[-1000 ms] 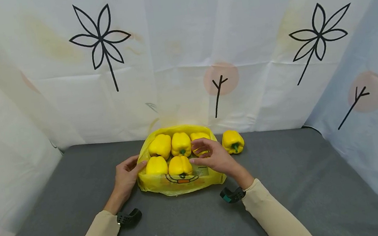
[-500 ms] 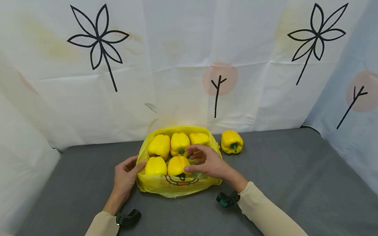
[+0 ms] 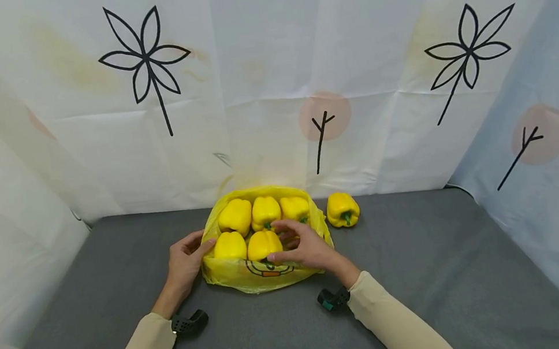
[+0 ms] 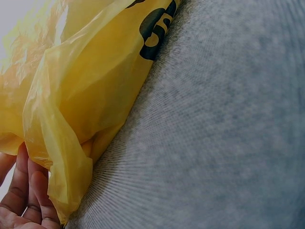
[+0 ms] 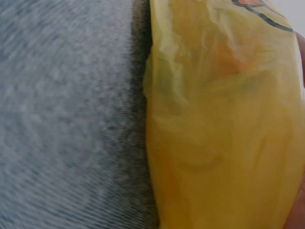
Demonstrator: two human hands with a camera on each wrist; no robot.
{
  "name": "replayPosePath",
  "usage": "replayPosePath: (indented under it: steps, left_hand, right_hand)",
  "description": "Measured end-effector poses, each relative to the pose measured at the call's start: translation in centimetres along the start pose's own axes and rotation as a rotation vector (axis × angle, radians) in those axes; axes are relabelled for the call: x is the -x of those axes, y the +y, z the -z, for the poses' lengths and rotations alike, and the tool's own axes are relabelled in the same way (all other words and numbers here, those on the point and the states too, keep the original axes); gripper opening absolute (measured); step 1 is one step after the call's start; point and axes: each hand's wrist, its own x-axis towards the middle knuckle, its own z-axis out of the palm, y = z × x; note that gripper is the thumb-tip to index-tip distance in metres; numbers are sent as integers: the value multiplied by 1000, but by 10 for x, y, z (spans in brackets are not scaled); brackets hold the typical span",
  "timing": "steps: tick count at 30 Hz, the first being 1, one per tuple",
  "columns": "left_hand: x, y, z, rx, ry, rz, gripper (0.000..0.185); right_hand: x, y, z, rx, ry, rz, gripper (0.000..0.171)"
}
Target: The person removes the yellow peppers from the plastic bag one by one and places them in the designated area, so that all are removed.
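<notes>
A yellow plastic bag (image 3: 250,274) lies open on the grey table (image 3: 428,272), in the middle of the frame. Five yellow peppers (image 3: 235,215) show inside it, three at the back and two at the front. One more pepper (image 3: 342,210) sits on the table just to the right of the bag, not touching it.

The left hand (image 3: 184,265) is at the left side of the bag. Its fingers (image 4: 19,191) curl on the thin plastic edge and hold it. The left wrist view shows the crinkly plastic bunched against them.

The right hand (image 3: 303,245) is over the right front part of the bag, with its fingers bent and spread. It covers that corner, so I cannot tell if it holds a pepper, the plastic, or nothing. The right wrist view only shows the bag's yellow side close up.

To do this part well, I think the left hand should keep the bag's edge pulled out so the mouth is wide. The right hand should move softly, because the plastic is thin and could rip. The peppers are round and could roll, so each one should rest snugly beside the others.
</notes>
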Motion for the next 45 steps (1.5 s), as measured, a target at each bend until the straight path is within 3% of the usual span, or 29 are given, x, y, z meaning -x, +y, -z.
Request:
replayPosePath:
  steps: [14, 26, 34, 38, 45]
  left_hand:
    - [1, 0, 0, 5, -2, 1, 35]
    - [-1, 0, 0, 1, -1, 9, 36]
    - [-9, -25, 4, 15, 3, 21, 38]
    - [-10, -28, 4, 7, 11, 12, 40]
    - [-10, -29, 4, 7, 15, 5, 40]
  right_hand:
    - [11, -31, -4, 20, -33, -14, 66]
    - [10, -23, -4, 13, -63, 7, 67]
    - [4, 3, -9, 4, -40, 7, 69]
    - [1, 17, -11, 28, -23, 6, 69]
    - [1, 19, -11, 25, -11, 1, 71]
